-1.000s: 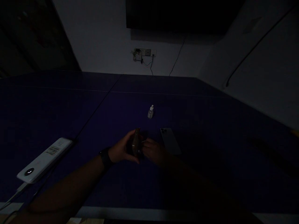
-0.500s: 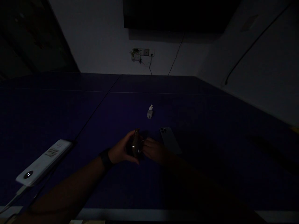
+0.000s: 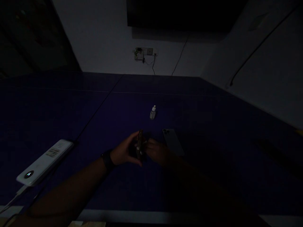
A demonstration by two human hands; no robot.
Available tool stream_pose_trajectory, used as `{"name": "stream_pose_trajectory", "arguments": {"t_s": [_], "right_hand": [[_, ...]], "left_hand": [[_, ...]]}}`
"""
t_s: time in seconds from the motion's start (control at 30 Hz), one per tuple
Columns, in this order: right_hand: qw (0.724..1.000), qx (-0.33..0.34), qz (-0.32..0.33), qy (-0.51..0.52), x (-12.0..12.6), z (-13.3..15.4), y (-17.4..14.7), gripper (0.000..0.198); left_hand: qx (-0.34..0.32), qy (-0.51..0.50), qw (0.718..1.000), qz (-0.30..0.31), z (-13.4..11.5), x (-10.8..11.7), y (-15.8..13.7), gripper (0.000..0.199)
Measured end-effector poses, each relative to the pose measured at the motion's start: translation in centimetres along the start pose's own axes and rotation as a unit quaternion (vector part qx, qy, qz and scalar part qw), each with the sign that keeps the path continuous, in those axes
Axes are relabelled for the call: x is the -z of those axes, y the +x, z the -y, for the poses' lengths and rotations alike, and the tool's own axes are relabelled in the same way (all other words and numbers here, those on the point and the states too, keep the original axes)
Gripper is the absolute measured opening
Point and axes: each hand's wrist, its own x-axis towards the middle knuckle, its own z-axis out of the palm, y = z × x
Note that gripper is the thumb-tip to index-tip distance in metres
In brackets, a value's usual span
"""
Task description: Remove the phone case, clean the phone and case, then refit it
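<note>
In the dim light, my left hand (image 3: 124, 152) wears a dark wristband and grips a slim brown box-like object (image 3: 139, 142) between thumb and fingers. The object stands on edge, with its narrow side toward me. My right hand (image 3: 156, 151) is closed just right of it, fingertips at its right face; what they pinch is too dark to make out. A grey phone (image 3: 173, 142) lies back up beside my right hand. Beyond both hands stands a small clear bottle (image 3: 152, 114) with a white dropper cap.
A white power strip or power bank (image 3: 44, 162) with a lit round display and a white cable (image 3: 14, 198) lies at left on the dark blue tabletop (image 3: 82, 107). Wall sockets (image 3: 146, 52) and a black screen (image 3: 184, 15) are at the back.
The brown object has turned slightly in my left hand, and its top edge leans a little more to the right. My right fingers have shifted slightly beside it. The view has moved a little.
</note>
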Motion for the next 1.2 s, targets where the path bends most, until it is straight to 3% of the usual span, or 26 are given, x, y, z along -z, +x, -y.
{"name": "stream_pose_trajectory", "arguments": {"t_s": [0.1, 0.3, 0.5, 0.7, 0.97, 1.2], "right_hand": [[1.0, -0.005, 0.016, -0.011, 0.1, 0.3, 0.2, 0.021], [0.997, 0.062, 0.037, 0.034, -0.1, 0.9, -0.2, 0.017], [1.0, -0.01, 0.008, 0.003, -0.5, 0.1, 0.1, 0.018], [0.998, 0.039, 0.044, -0.004, 0.5, 0.5, 0.5, 0.017], [0.999, 0.034, -0.01, 0.031, 0.5, 1.6, -0.2, 0.021], [0.997, 0.07, 0.011, 0.038, 0.2, 2.4, -0.4, 0.017]], "left_hand": [[0.014, 0.006, 1.0, -0.004, -0.2, 0.0, 0.0, 0.122], [0.002, 0.017, 1.0, -0.008, 0.1, -0.1, -0.2, 0.122], [0.008, 0.028, 1.0, -0.01, 0.1, -0.1, -0.1, 0.122], [0.008, 0.03, 1.0, -0.002, 0.0, 0.0, -0.1, 0.122], [0.012, 0.018, 1.0, -0.002, 0.2, 0.0, -0.2, 0.124], [0.025, 0.012, 1.0, -0.009, 0.0, -0.1, -0.2, 0.125]]}}
